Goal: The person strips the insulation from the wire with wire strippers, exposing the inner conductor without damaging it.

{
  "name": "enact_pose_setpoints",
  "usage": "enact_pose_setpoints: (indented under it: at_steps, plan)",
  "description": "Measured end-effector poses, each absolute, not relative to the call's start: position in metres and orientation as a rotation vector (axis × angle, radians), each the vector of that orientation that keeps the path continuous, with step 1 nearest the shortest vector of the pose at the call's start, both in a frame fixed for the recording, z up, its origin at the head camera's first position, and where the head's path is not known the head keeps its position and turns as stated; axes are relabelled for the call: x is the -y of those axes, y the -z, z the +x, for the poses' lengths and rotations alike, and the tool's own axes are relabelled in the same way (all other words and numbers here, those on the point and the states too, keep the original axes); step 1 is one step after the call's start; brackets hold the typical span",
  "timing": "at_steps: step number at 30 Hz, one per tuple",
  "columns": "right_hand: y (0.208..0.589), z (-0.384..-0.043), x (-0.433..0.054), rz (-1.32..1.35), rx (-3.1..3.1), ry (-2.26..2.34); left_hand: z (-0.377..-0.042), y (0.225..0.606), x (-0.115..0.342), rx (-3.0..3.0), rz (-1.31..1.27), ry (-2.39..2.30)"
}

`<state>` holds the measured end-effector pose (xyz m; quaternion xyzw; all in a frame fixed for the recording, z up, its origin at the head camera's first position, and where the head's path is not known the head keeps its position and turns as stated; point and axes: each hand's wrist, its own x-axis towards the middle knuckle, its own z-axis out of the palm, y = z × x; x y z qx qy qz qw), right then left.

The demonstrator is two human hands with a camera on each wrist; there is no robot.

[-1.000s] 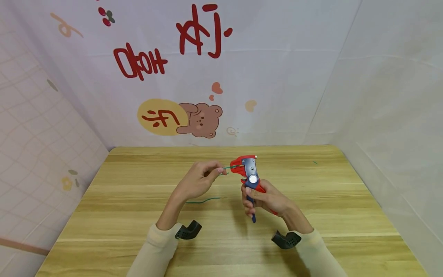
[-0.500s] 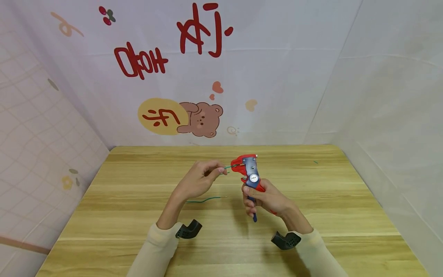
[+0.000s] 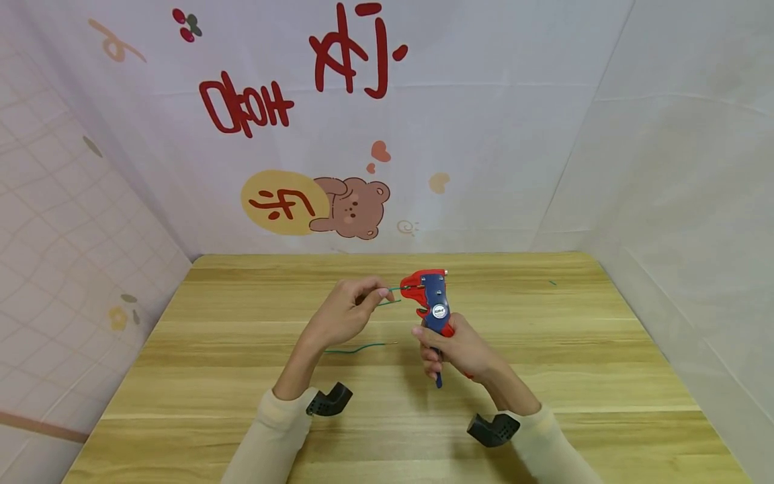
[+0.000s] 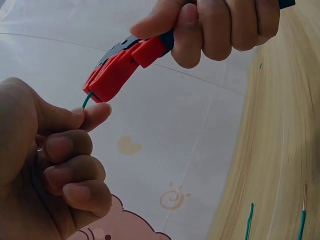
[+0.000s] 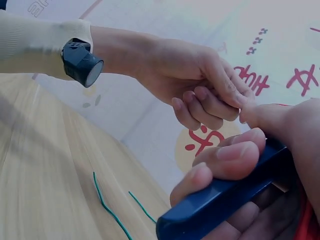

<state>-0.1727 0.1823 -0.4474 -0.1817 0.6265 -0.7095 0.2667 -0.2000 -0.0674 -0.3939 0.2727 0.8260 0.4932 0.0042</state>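
In the head view, my left hand pinches a green wire between thumb and index finger. The wire's far end runs into the red jaws of a blue-and-red wire stripper. Curled round the stripper's handles are the fingers of my right hand, its thumb lying to the left across the blue one. The left wrist view shows the wire entering the red nose just past my left fingertips. Held up over the wooden table, the tool points left toward my left hand.
Two more green wires lie on the wooden table: one with a bare copper end nearer me, another partly behind my left hand. A tiny green scrap lies at the back right. White printed cloth walls the table's back and sides.
My right hand and the wire stripper have shifted slightly left and turned a little, and my right thumb reaches further left. My left hand stays almost still with the wire.
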Motion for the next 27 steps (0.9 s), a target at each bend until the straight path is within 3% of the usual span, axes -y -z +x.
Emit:
enact_pose_setpoints:
  at_steps: [27]
  plan:
    - [0.45,-0.164,-0.163,-0.408,-1.71,2.0,-0.203,0.395,0.068,-2.621,0.867,-1.515]
